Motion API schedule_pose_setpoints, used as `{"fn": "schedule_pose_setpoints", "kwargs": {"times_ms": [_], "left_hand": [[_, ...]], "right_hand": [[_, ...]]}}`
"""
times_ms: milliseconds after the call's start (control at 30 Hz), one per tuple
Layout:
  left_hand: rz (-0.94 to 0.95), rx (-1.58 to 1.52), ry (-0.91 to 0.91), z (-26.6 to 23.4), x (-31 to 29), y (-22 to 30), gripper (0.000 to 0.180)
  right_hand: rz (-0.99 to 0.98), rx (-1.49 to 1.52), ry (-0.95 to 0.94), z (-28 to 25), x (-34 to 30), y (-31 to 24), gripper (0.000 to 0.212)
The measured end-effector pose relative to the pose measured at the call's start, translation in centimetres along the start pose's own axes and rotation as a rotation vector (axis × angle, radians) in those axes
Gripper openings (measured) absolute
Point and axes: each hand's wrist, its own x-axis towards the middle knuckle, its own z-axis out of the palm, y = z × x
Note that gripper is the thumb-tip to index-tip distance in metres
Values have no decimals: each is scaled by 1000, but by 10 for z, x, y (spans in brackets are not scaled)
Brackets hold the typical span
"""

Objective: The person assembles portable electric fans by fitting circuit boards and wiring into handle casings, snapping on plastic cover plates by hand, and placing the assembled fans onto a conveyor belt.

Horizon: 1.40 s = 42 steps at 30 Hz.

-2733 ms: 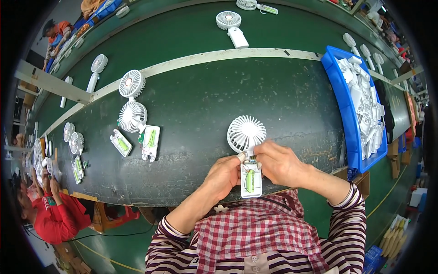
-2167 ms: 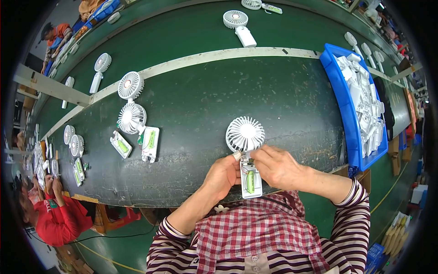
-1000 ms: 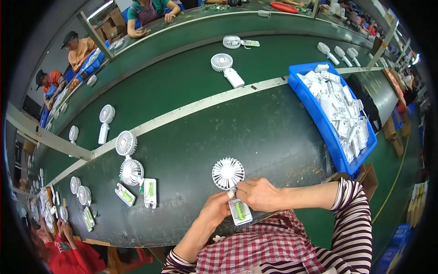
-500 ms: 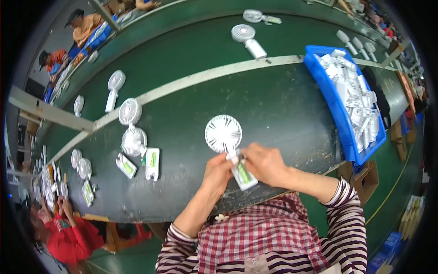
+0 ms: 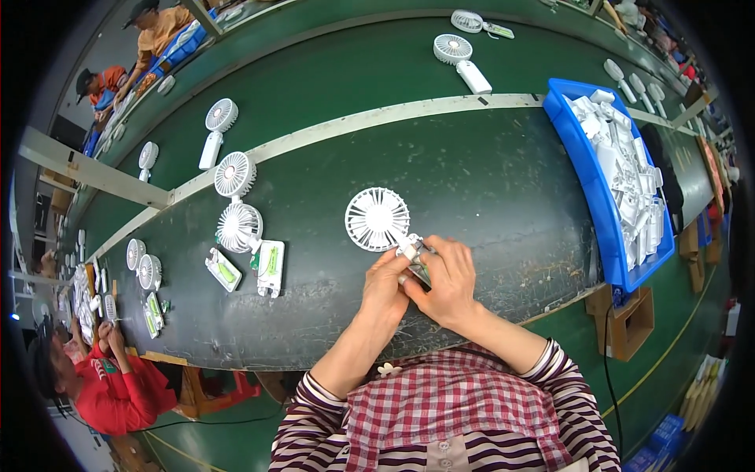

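Observation:
Before me is a white handheld fan, its round slatted head lying over the dark bench. My left hand grips its neck and handle from the left, with thumb and fingers closed. From the right, my right hand pinches the same fan at the joint below the head. The handle is mostly covered by my fingers; a bit of green shows between them. To the left lie two more fans, one with an upper head and one with a lower head, beside opened handles showing green inside.
A blue bin heaped with white plastic parts stands at the bench's right end. Finished-looking fans rest on the green belt beyond a pale rail. A co-worker in red sits at the left. A cardboard box stands below the bin.
My right hand has shifted in over the fan's handle, covering the green part that showed before. My view has moved slightly, so the surroundings sit a little differently.

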Motion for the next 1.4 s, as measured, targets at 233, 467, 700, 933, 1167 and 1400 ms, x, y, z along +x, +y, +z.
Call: {"fn": "schedule_pose_setpoints", "kwargs": {"times_ms": [233, 467, 700, 933, 1167, 1400], "left_hand": [[-7, -87, -22, -5, 2, -2, 22], [64, -51, -36, -7, -1, -2, 21], [190, 141, -3, 2, -4, 2, 18], [238, 194, -85, -11, -2, -3, 25], [-47, 282, -96, -15, 1, 2, 23], [-197, 237, -138, -20, 5, 4, 22]], "right_hand": [[24, 10, 64, 6, -3, -1, 26], [43, 110, 50, 11, -9, 4, 25], [649, 230, -238, -2, 23, 1, 53], [720, 221, -509, -6, 24, 5, 57], [652, 132, -368, -98, 60, 46, 61], [715, -663, -8, -255, 114, 205, 26]]}}
